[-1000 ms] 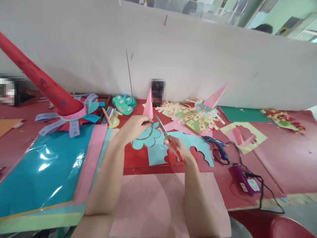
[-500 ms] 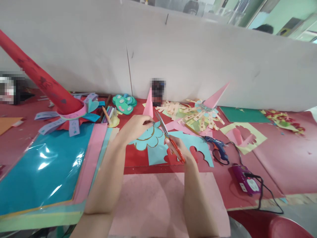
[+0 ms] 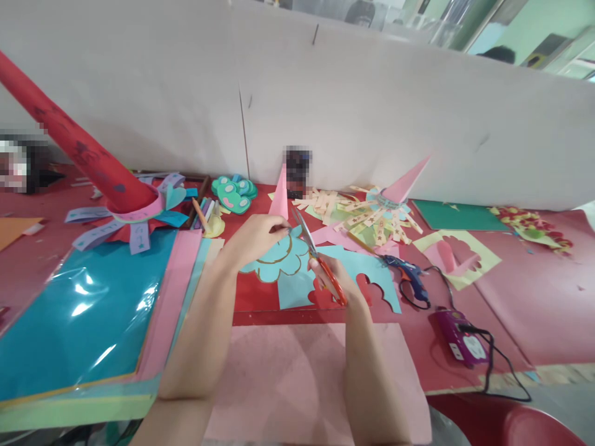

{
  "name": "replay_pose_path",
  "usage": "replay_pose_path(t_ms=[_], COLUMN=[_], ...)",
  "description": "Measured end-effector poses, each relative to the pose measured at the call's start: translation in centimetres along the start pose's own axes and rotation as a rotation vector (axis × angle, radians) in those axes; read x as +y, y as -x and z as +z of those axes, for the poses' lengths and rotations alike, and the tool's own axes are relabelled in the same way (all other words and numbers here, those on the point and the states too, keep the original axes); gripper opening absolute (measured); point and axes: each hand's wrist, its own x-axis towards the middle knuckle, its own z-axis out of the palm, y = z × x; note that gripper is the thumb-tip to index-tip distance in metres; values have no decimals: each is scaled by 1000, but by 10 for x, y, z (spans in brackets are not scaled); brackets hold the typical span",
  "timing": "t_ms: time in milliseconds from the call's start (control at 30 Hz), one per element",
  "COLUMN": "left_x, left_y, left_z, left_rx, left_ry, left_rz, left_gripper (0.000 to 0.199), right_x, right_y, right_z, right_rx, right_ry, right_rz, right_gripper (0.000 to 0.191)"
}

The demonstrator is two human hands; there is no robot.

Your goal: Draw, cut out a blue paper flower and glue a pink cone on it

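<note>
No text, label or number is readable.

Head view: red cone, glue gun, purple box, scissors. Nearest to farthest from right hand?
1. Scissors: in the right hand.
2. Glue gun: right of it.
3. Purple box: farther right, nearer the camera.
4. Red cone: far left.

Worktable (image 3: pixel 534 285) against a partition (image 3: pixel 162 93)
Glue gun (image 3: pixel 408 276) right of the scissors (image 3: pixel 317 254), extension socket (image 3: pixel 450 337) before it; paper sheets (image 3: pixel 93 310) left, cone hat (image 3: pixel 90 152) behind them; frog cutouts (image 3: pixel 233 194) between that hat and a paper cone (image 3: pixel 279 198).
</note>
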Motion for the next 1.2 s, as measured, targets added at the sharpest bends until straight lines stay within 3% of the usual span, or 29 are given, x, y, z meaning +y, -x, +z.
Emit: replay_pose_path(t_ms=[367,567,733,900,1067,1200], left_x=[-2,-4,-4,0,1,-9], left_y=[-1,-1,-1,-2,0,15], left_z=[0,0,2,10,23,35], left_rx=[1,6,23,73,211,262], left_ry=[-4,-13,21,155,340,528], left_rz=[7,13,18,67,-26,-154], left_gripper=[23,22,21,15,7,6], right_x=[8,14,18,19,25,33], right_y=[-3,-8,-15,-23,-32,-30], right_z=[2,-1,1,2,-6,-16], right_rx=[-43,-9,176,438,474,438], right_ry=[-68,16,116,242,370,588], right_rz=[5,-10,-23,104,201,280], right_gripper=[49,50,49,37,16,22])
